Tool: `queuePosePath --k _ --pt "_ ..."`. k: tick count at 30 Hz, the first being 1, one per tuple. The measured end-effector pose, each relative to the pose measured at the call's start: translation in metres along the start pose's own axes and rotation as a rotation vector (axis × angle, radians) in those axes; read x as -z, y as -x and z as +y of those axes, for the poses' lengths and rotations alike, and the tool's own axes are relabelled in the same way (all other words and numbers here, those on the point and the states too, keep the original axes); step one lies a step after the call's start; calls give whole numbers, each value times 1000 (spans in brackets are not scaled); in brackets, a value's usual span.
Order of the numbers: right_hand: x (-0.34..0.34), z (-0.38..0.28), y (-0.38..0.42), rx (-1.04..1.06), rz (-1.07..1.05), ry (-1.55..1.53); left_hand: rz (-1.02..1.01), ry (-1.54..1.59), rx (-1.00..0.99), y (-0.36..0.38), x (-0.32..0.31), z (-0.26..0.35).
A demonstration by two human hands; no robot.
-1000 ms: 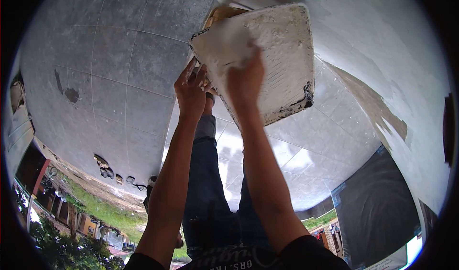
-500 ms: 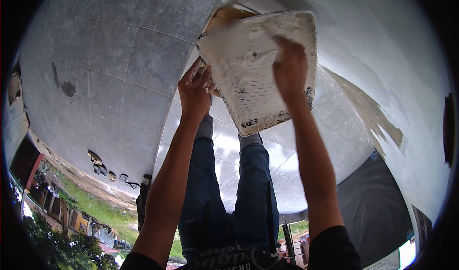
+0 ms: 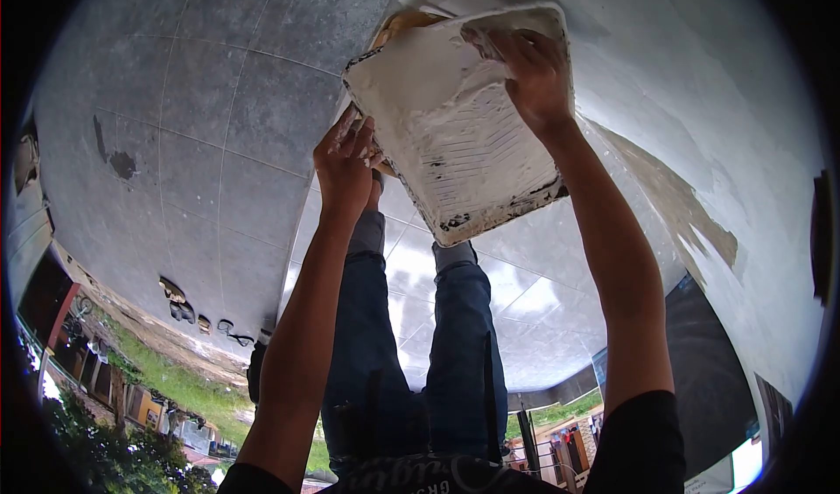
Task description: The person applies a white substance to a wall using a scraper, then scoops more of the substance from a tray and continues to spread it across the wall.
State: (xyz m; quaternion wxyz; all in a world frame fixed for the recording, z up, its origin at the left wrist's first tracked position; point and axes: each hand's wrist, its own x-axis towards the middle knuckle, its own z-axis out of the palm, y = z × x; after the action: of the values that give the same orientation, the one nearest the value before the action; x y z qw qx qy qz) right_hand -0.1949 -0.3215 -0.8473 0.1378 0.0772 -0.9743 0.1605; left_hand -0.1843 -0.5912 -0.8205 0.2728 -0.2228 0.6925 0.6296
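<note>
A paint tray (image 3: 472, 153), coated in thick white paint with dark chipped edges and a ribbed slope, is tilted in front of my legs. My left hand (image 3: 346, 157), its fingers smeared white, is closed at the tray's left edge. Inside the far right part of the tray is my right hand (image 3: 534, 70). Its fingers are bent and whitened at the tips, against the paint; whatever they pinch is hidden. A tan-yellow object (image 3: 407, 26) shows from behind the tray's far left corner, mostly covered.
A white wall (image 3: 700, 83) with a bare brownish patch (image 3: 691, 205) rises on the right. Grey tiled surface (image 3: 227, 126) spreads at left, with footwear (image 3: 178, 301) near its edge. Pale shiny tiles (image 3: 516, 301) lie around my legs. A dark panel (image 3: 700, 363) stands lower right.
My right hand has moved up to the tray's far right part, and its fingers now reach into the paint. The tray and my left hand appear slightly further left.
</note>
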Motion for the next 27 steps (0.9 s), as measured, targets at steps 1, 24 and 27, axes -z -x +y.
queuePosePath --k 1,24,27 --pt "-2 0 5 -4 -1 4 -5 -1 1 -1 -1 0" --pt "-21 -20 -24 264 -113 -221 -2 -86 -42 -4 2 -5" --pt "-18 -40 4 241 -294 -276 32 -44 55 -3 -1 6"
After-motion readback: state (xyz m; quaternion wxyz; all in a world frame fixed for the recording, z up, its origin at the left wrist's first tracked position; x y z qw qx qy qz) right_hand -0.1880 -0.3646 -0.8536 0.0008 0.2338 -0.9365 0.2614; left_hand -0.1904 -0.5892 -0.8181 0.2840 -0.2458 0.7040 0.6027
